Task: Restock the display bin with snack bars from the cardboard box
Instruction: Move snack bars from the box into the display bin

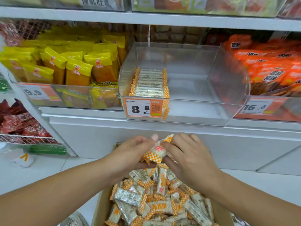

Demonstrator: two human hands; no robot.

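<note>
A clear plastic display bin [211, 88] sits on the middle shelf with one neat row of snack bars [150, 83] stacked at its left side. Below, an open cardboard box [101, 207] holds several loose bars [156, 199] in white wrappers with orange checkered ends. Above the box, my left hand [133, 152] and my right hand [187, 155] together grip a small bundle of bars [157, 152], the left from below and the right from the other side. Part of the bundle is hidden by my fingers.
Yellow snack packs [73, 66] fill the bin to the left, orange packs [268, 66] the bin to the right. A price tag reading 8.8 [138, 108] is on the clear bin's front. Red packs [17, 124] lie in a wire basket at the far left.
</note>
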